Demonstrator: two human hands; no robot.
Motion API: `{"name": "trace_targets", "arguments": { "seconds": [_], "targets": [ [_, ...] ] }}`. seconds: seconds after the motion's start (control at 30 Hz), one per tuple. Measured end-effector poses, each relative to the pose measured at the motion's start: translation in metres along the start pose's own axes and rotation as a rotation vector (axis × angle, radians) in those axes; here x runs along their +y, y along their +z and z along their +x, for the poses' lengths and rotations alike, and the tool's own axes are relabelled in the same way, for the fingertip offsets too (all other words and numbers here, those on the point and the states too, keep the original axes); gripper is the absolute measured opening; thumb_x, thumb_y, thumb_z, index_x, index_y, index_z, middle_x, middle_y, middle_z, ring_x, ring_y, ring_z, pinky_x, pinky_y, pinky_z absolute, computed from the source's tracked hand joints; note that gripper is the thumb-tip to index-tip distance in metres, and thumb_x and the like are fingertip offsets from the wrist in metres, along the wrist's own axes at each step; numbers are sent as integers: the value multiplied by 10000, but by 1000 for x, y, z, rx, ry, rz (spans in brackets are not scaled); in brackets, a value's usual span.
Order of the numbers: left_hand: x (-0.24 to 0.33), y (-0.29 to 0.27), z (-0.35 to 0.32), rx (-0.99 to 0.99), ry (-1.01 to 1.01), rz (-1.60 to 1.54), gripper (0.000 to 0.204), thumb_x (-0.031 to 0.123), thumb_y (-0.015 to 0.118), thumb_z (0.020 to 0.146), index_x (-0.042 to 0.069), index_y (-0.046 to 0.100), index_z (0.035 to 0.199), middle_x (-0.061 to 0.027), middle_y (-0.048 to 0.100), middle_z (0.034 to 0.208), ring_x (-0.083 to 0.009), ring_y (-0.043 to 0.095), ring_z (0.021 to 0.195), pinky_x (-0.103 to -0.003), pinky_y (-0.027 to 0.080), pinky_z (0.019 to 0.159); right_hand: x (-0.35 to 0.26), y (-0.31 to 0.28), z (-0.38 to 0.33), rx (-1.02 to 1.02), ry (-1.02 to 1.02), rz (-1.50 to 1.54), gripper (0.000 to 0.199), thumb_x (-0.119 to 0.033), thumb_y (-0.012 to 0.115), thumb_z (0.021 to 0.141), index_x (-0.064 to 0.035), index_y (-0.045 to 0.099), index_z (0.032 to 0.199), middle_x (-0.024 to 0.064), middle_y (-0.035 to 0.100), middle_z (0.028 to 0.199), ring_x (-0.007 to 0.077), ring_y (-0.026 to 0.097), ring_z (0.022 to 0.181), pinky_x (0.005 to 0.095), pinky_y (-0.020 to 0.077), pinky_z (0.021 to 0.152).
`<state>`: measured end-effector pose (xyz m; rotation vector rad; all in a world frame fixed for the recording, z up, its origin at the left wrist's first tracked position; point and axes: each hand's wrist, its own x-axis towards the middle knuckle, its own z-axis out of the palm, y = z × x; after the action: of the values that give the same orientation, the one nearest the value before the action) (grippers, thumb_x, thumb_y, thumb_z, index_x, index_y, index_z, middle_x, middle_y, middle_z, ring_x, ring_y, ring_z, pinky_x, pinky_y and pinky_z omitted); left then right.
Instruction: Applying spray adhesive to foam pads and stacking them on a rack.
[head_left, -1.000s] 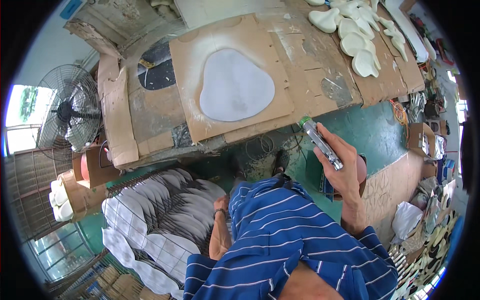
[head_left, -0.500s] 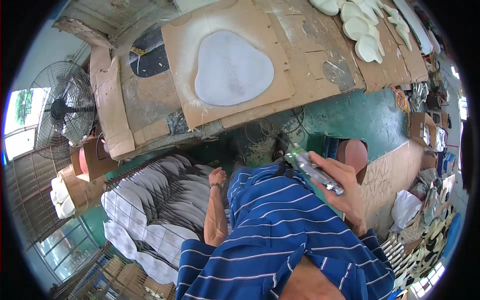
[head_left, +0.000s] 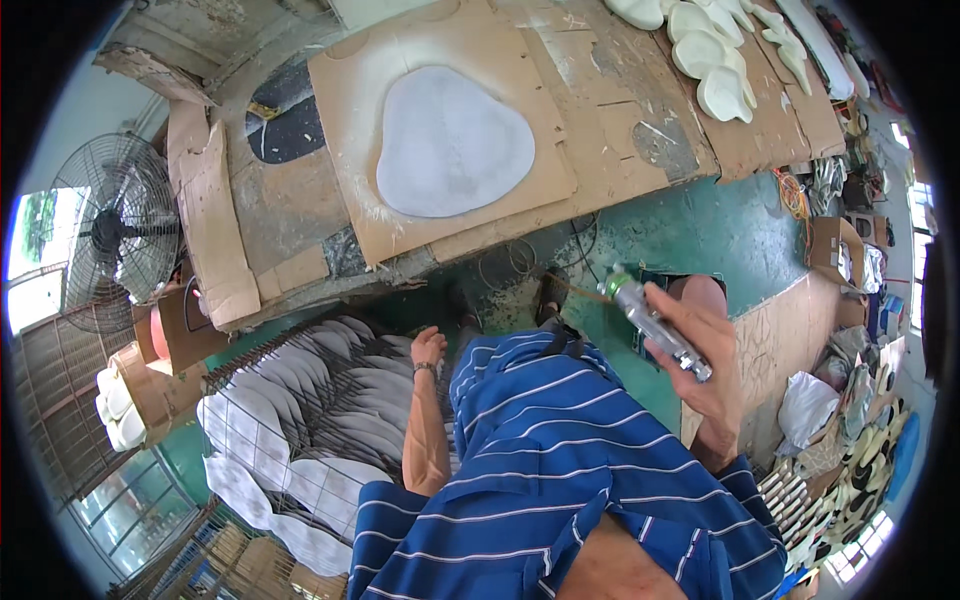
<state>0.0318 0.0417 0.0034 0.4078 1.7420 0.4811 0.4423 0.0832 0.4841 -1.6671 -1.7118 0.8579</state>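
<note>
My right hand (head_left: 700, 355) is closed around a metal spray gun (head_left: 655, 325) with a green front end, held in front of my right side. Hanging by the wire rack (head_left: 330, 390), my left hand (head_left: 428, 347) has its fingers loosely curled, with nothing visible in them. Several rounded grey-white panels (head_left: 245, 410) stand close together in that rack. On the bench ahead, a rounded, roughly triangular pale panel (head_left: 455, 140) lies flat on a cardboard sheet (head_left: 345, 180). White overspray marks the cardboard around the panel.
The cardboard-covered bench (head_left: 620, 120) spans the front, its edge ragged. Cream moulded pieces (head_left: 725, 95) sit at its far right. At left stands a large fan (head_left: 120, 230). Thin hoses (head_left: 520, 258) lie on the green floor; an open carton (head_left: 838, 250) and bags (head_left: 805, 410) are on the right.
My right hand has moved a little to the right with the spray gun, turning it slightly. The view has shifted slightly; my left hand stays beside the rack.
</note>
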Motion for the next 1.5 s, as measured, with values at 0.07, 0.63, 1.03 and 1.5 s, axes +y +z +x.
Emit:
{"name": "trace_targets", "arguments": {
  "seconds": [0.07,0.63,1.03,1.5],
  "targets": [
    [13,7,6,5,77,45,312,95,628,952,61,680,1259,-60,742,978,-151,705,788,-277,545,612,-7,1,4,51,15,-20,640,120,723,749,-25,637,1367,166,697,964,280,683,809,312,523,735],
    [238,58,78,637,889,325,285,138,660,919,112,725,1195,-137,680,971,-344,653,937,-448,530,864,-12,14,-20,-17,124,30,599,91,744,767,-27,656,1348,194,733,1112,295,737,937,327,559,824],
    [283,80,75,668,949,665,324,152,732,817,109,714,1138,-162,621,1081,-361,617,1024,-494,509,919,-1,0,-65,234,409,38,480,-43,751,862,18,659,1329,151,737,1046,189,688,866,314,530,789],
    [410,54,-109,-540,507,-1362,563,83,536,731,-61,569,1274,-200,649,1271,-392,634,1174,-562,479,1106,11,34,-39,79,153,65,489,10,747,869,15,649,1348,105,729,964,134,645,840,275,510,765]
  ]
}}
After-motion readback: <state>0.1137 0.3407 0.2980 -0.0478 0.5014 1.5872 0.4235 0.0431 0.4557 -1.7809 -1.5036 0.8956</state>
